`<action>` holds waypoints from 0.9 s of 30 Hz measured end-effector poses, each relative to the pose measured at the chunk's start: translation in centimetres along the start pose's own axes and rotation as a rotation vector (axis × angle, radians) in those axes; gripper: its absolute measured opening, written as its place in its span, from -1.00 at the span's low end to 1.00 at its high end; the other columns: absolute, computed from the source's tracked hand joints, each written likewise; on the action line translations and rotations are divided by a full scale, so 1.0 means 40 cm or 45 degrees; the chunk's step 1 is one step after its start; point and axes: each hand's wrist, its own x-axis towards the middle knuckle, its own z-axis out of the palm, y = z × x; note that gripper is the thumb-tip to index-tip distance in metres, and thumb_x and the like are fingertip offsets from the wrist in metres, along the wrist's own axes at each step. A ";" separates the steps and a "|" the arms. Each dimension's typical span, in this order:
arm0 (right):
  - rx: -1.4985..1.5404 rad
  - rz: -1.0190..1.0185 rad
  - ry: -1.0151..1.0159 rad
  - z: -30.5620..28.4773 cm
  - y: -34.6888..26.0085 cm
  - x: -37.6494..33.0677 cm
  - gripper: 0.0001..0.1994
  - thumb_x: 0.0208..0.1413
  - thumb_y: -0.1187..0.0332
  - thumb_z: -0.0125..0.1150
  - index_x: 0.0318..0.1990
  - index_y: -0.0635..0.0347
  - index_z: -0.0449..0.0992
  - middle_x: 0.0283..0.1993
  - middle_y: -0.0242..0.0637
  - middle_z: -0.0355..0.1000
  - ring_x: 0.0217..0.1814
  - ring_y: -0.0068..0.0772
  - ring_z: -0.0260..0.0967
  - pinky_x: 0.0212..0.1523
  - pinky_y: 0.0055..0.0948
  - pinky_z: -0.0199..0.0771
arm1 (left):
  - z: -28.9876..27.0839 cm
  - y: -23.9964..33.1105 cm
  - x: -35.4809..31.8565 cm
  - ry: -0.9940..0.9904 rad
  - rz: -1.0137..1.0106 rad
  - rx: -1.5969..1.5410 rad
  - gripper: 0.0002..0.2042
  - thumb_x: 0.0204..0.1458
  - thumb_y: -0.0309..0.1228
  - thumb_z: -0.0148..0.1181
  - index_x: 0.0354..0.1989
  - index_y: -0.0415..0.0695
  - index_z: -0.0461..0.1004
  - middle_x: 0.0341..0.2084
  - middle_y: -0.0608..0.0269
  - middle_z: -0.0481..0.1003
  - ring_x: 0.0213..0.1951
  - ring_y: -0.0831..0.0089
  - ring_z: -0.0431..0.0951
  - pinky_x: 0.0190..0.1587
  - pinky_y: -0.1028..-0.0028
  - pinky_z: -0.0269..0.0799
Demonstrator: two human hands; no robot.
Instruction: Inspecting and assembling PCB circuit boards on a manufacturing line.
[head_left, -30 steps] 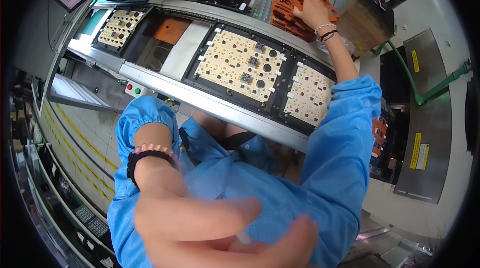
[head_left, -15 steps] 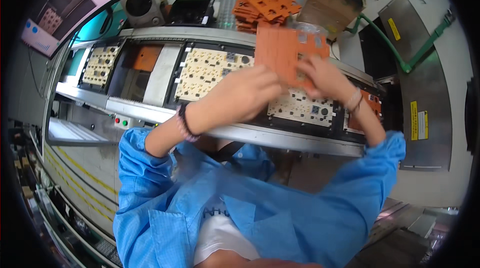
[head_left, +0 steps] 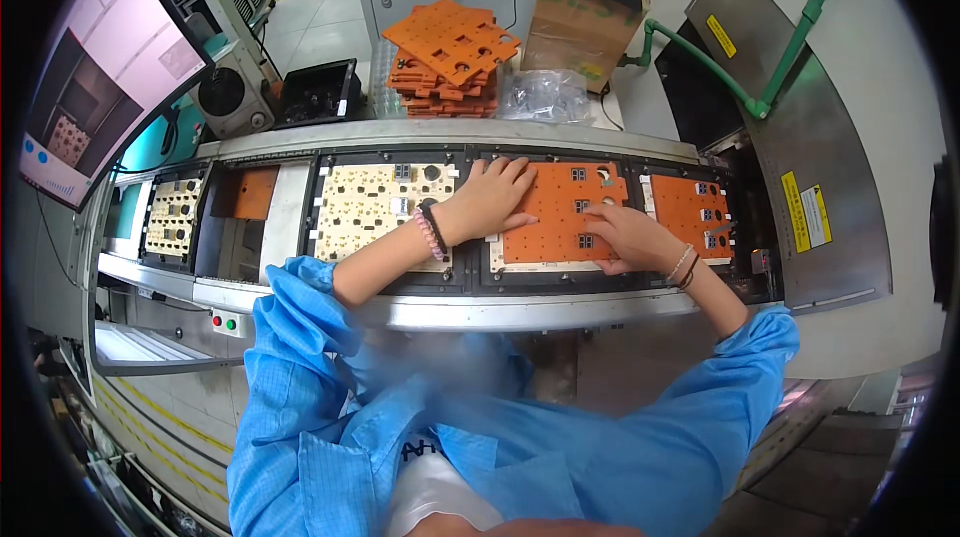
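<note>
An orange perforated panel (head_left: 548,205) lies over a cream circuit board (head_left: 497,255), whose left and lower edges show beneath it. Dark components appear through the panel's cut-outs. My left hand (head_left: 490,199) rests across its left edge, fingers stretched out and spread, thumb apart. On the right side of the panel, my right hand (head_left: 637,237) touches the surface with slightly bent, parted fingers, the thumb near the lower edge. Both hands hide parts of the panel. Just left of it sits an uncovered cream circuit board (head_left: 355,205) in a black frame.
Another board with an orange panel (head_left: 668,205) stands at the right. Behind the conveyor rail (head_left: 440,133) are a stack of orange panels (head_left: 445,42), a clear plastic bag (head_left: 545,95), a cardboard box (head_left: 580,32) and a black bin (head_left: 320,94). A monitor (head_left: 110,57) is at left.
The orange panel has come down from above the rail onto the cream board. My hands have lowered with it, and the left fingers have spread out. The head view has shifted.
</note>
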 end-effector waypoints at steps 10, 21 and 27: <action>-0.052 0.691 0.340 0.058 -0.038 -0.033 -0.35 0.15 0.42 0.10 0.43 0.24 0.13 0.46 -0.07 0.14 0.47 -0.03 0.12 0.41 0.00 0.11 | -0.090 0.048 0.019 -0.682 -0.066 0.029 0.30 -0.22 0.41 0.30 0.48 -0.37 -0.14 0.45 -0.38 -0.11 0.47 -0.29 -0.08 0.35 -0.22 -0.01; -0.294 0.845 0.070 0.103 -0.031 -0.044 -0.32 0.30 0.36 -0.11 0.52 0.29 -0.13 0.60 -0.08 -0.13 0.65 -0.10 -0.22 0.55 0.08 -0.29 | -0.084 0.047 0.030 -0.796 -0.063 0.043 0.44 -0.35 0.51 0.28 0.48 -0.44 -0.24 0.46 -0.46 -0.23 0.49 -0.35 -0.22 0.37 -0.30 -0.15; -0.136 0.829 0.177 0.033 0.009 -0.009 -0.48 0.28 0.39 -0.04 0.40 0.18 0.20 0.46 -0.06 0.16 0.47 -0.05 0.13 0.42 0.02 0.05 | -0.318 0.126 -0.109 -0.370 0.183 -1.343 -0.46 0.30 -0.25 0.06 0.37 -0.29 0.19 0.37 -0.20 0.18 0.39 -0.08 0.19 0.32 -0.04 0.17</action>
